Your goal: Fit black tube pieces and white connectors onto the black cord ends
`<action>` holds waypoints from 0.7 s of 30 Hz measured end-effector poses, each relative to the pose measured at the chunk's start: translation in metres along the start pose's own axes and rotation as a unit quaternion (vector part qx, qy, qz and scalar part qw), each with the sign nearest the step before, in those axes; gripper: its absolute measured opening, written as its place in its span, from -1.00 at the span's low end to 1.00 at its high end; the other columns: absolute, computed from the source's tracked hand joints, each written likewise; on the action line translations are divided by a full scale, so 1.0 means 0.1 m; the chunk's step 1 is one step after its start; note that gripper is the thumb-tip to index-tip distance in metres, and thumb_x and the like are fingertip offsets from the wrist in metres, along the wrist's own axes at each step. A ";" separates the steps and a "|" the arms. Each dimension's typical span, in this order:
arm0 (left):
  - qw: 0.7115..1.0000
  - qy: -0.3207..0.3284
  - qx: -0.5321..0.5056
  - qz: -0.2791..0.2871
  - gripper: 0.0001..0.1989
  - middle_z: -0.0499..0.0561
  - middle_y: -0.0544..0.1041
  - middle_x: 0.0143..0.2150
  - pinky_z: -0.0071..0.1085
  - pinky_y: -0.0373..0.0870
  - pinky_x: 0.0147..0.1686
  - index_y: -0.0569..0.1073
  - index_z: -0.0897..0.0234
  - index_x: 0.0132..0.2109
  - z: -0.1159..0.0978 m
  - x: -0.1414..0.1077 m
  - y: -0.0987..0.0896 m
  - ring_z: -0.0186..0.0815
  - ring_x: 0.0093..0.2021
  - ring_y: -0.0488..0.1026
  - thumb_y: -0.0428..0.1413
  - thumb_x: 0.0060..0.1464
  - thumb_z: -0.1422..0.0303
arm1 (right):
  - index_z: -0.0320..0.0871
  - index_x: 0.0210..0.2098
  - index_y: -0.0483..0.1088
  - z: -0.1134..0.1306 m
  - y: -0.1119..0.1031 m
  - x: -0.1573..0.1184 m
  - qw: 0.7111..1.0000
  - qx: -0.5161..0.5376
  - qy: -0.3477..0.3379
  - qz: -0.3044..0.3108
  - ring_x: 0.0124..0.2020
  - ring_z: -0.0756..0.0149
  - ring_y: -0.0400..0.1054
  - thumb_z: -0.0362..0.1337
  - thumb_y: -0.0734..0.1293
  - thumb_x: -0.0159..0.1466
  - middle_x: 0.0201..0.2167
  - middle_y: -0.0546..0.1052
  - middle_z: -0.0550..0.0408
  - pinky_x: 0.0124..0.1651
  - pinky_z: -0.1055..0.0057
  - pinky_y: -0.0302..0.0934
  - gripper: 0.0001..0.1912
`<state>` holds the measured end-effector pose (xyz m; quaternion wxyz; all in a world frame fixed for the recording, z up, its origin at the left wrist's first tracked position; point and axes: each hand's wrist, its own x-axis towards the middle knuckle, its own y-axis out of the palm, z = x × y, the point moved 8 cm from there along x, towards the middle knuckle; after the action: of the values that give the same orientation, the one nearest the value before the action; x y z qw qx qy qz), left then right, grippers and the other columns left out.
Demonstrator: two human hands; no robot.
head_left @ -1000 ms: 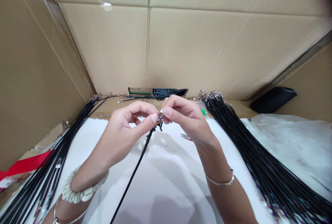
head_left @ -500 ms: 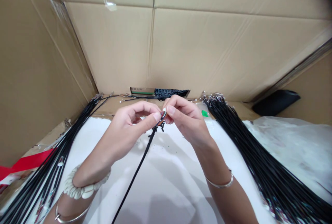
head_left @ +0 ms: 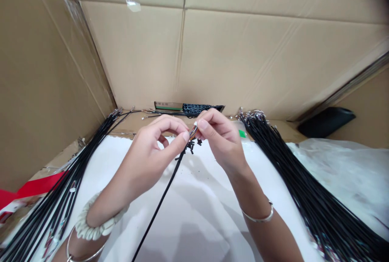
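A black cable (head_left: 161, 205) runs up from the near edge to the middle, where thin coloured wires (head_left: 192, 133) come out of its end. A small white connector (head_left: 195, 124) sits on the tips of those wires. My left hand (head_left: 158, 142) pinches the cable end and the base of the wires between thumb and forefinger. My right hand (head_left: 220, 138) pinches the connector between thumb and fingertips, and its fingers partly cover it. Several short black tube pieces (head_left: 191, 146) lie on the white surface (head_left: 194, 197) just beyond the hands.
Bundles of black cables lie at the left (head_left: 80, 165) and right (head_left: 291, 177). An open box of black tubes (head_left: 200, 109) stands at the back against a cardboard wall (head_left: 146, 55). Clear plastic film (head_left: 337, 173) and a black object (head_left: 326, 122) are at far right; red material (head_left: 39, 185) at left.
Both hands have risen slightly, with the connector and wires between them. The wires now show more openly between the fingertips. The camera view has shifted a little.
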<state>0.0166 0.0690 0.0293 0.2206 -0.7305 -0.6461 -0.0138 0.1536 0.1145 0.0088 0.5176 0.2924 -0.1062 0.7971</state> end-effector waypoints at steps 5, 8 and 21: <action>1.000 -0.007 -0.014 -0.002 -0.84 -0.14 0.54 -0.16 -0.49 0.31 -0.23 0.52 0.17 -0.28 0.03 -0.02 0.02 -0.42 -0.14 0.45 0.14 0.30 0.29 | -0.11 -0.38 0.46 -0.01 -0.07 0.00 0.999 0.019 0.020 -0.018 -0.47 0.47 0.25 -0.20 0.41 0.38 -0.48 0.44 0.20 -0.39 0.48 0.13 -0.79; 0.996 -0.035 -0.079 0.015 -0.83 -0.12 0.57 -0.05 -0.49 0.34 -0.10 0.53 0.19 -0.29 0.07 0.00 0.05 -0.38 -0.03 0.47 0.18 0.28 0.26 | -0.12 -0.40 0.46 -0.01 -0.01 0.01 0.999 0.042 0.022 0.002 -0.48 0.46 0.23 -0.18 0.43 0.36 -0.51 0.43 0.21 -0.40 0.47 0.10 -0.77; 0.986 -0.066 -0.154 0.004 -0.84 -0.09 0.57 0.03 -0.55 0.39 -0.02 0.59 0.19 -0.31 0.16 0.02 0.09 -0.38 0.03 0.49 0.24 0.24 0.26 | -0.13 -0.45 0.45 -0.05 0.06 0.00 0.992 0.100 0.074 0.002 -0.51 0.48 0.20 -0.19 0.45 0.34 -0.53 0.42 0.23 -0.40 0.49 0.08 -0.74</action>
<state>0.0211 0.0757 0.0132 0.0629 -0.7576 -0.6466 -0.0640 0.1469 0.1138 0.0056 0.4906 0.2825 0.0118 0.8242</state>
